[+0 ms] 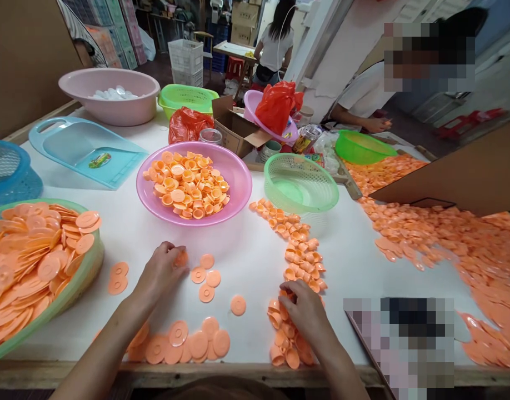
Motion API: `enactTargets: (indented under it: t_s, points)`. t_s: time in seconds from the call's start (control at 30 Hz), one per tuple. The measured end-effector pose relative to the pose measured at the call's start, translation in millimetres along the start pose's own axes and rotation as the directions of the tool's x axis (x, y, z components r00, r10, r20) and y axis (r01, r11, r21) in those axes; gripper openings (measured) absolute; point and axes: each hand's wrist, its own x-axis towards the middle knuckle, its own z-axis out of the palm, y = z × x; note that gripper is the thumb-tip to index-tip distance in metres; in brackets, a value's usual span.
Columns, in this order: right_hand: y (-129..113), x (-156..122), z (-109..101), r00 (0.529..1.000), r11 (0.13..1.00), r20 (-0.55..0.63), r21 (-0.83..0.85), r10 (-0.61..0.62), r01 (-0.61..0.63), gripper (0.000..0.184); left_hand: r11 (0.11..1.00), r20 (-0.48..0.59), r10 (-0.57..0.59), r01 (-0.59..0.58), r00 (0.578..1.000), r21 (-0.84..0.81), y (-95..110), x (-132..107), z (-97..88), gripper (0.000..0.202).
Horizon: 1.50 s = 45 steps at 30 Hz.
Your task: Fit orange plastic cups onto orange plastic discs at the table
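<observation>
My left hand (166, 266) is closed in a pinch on a flat orange plastic disc (181, 258) over the white table. Several loose discs (206, 293) lie just right of it, and more discs (199, 344) overlap along the front edge. My right hand (303, 303) reaches into a long row of small orange plastic cups (303, 258). Its thumb and index finger curl at one of these cups, partly hidden by the fingers. A pink basin (234, 208) of the same cups stands beyond my hands.
A green basket (94, 261) heaped with discs stands at the left, near a blue scoop tray (125, 166). Another green basket (300, 194) sits behind the cup row. Orange pieces (480, 255) spread across the right side, where a co-worker (363, 100) sits beyond a cardboard divider (459, 172).
</observation>
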Motion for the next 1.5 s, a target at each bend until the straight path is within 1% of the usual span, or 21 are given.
enactTargets:
  t_s: [0.07, 0.13, 0.2, 0.23, 0.33, 0.37, 0.43, 0.57, 0.67, 0.73, 0.8, 0.9, 0.97, 1.07, 1.1, 1.13, 1.17, 1.23, 1.3, 1.4, 1.5]
  points:
    - [-0.8, 1.5, -2.5, 1.000, 1.000, -0.004, -0.021, 0.004, -0.004, 0.024, 0.997, -0.025, 0.064, -0.065, 0.998, -0.040, 1.9, -15.7, 6.3, 0.026]
    - [-8.8, 2.0, -3.4, 0.999, 1.000, -0.036, -0.002, 0.006, -0.006, 0.022, 0.982, 0.043, 0.156, -0.151, 0.987, -0.112, 11.5, -33.8, 16.7, 0.019]
    - [-27.1, 0.9, 1.5, 0.998, 0.993, -0.055, 0.121, 0.010, -0.003, 0.018, 0.968, 0.147, 0.205, -0.178, 0.968, -0.176, 23.0, -49.3, 29.0, 0.017]
    - [-39.7, -0.1, 7.1, 0.999, 0.974, -0.032, 0.226, 0.016, -0.008, 0.016, 0.967, 0.172, 0.200, -0.166, 0.965, -0.191, 27.6, -55.1, 34.8, 0.016]
    - [-82.2, -2.8, 35.6, 0.982, 0.833, 0.186, 0.543, 0.005, -0.107, 0.006, 0.973, 0.143, 0.131, -0.099, 0.981, -0.210, 32.9, -63.7, 47.7, 0.015]
    - [-94.7, -3.0, 47.2, 0.966, 0.786, 0.259, 0.598, -0.005, -0.156, 0.004, 0.971, 0.128, 0.119, -0.088, 0.985, -0.221, 32.3, -64.2, 50.1, 0.014]
    - [-113.1, -2.5, 68.9, 0.941, 0.736, 0.338, 0.638, -0.007, -0.224, 0.002, 0.966, 0.110, 0.113, -0.083, 0.988, -0.244, 29.6, -63.5, 53.0, 0.013]
    - [-125.8, -0.4, 94.4, 0.932, 0.770, 0.360, 0.588, 0.025, -0.248, 0.006, 0.961, 0.098, 0.110, -0.081, 0.989, -0.264, 26.4, -60.6, 55.2, 0.008]
    - [-128.5, 0.0, 100.1, 0.951, 0.835, 0.309, 0.528, -0.022, -0.152, 0.010, 0.963, 0.104, 0.093, -0.063, 0.990, -0.262, 27.5, -58.0, 51.4, 0.006]
    - [-131.2, 0.2, 101.5, 0.966, 0.881, 0.251, 0.469, -0.064, -0.063, 0.012, 0.947, 0.149, 0.088, -0.037, 0.985, -0.319, 28.7, -55.3, 45.1, 0.006]
    - [-134.0, 0.7, 101.8, 0.974, 0.916, 0.207, 0.401, -0.090, 0.000, 0.014, 0.898, 0.250, 0.075, 0.044, 0.965, -0.439, 29.9, -51.9, 38.0, 0.007]
    - [-137.0, 1.9, 99.8, 0.981, 0.946, 0.169, 0.322, -0.097, 0.038, 0.015, 0.783, 0.397, -0.010, 0.255, 0.918, -0.568, 31.2, -47.5, 31.8, 0.024]
    - [-137.9, 2.5, 97.3, 0.981, 0.955, 0.171, 0.293, -0.095, 0.041, 0.016, 0.695, 0.463, -0.071, 0.377, 0.883, -0.612, 31.6, -45.7, 31.7, 0.030]
    - [-138.8, 3.4, 94.7, 0.975, 0.959, 0.197, 0.279, -0.107, 0.049, 0.016, 0.549, 0.583, -0.071, 0.520, 0.809, -0.655, 31.4, -44.5, 34.6, 0.032]
    - [-139.1, 3.7, 94.6, 0.973, 0.960, 0.200, 0.275, -0.116, 0.058, 0.017, 0.525, 0.606, -0.080, 0.550, 0.792, -0.650, 31.4, -44.2, 36.0, 0.031]
    - [-139.5, 4.1, 94.9, 0.972, 0.960, 0.198, 0.271, -0.127, 0.071, 0.017, 0.529, 0.603, -0.103, 0.557, 0.791, -0.641, 31.5, -43.8, 37.6, 0.029]
    - [-140.0, 4.7, 95.5, 0.971, 0.960, 0.192, 0.267, -0.141, 0.087, 0.017, 0.561, 0.569, -0.136, 0.537, 0.811, -0.630, 31.8, -43.6, 39.4, 0.025]
    - [-140.8, 5.8, 96.9, 0.970, 0.960, 0.182, 0.256, -0.160, 0.111, 0.018, 0.672, 0.441, -0.205, 0.453, 0.874, -0.586, 33.0, -43.8, 43.4, 0.012]
    - [-141.2, 6.1, 98.4, 0.968, 0.963, 0.184, 0.238, -0.174, 0.128, 0.019, 0.764, 0.311, -0.222, 0.363, 0.924, -0.533, 34.2, -45.9, 47.2, 0.002]
    - [-141.3, 2.4, 101.8, 0.960, 0.964, 0.191, 0.209, -0.207, 0.166, 0.020, 0.803, 0.240, -0.192, 0.293, 0.952, -0.520, 34.2, -53.0, 51.0, 0.009]
    - [-143.6, -4.7, 107.7, 0.964, 0.962, 0.142, 0.189, -0.225, 0.197, 0.020, 0.814, 0.194, -0.148, 0.231, 0.970, -0.534, 31.7, -61.0, 53.4, 0.016]
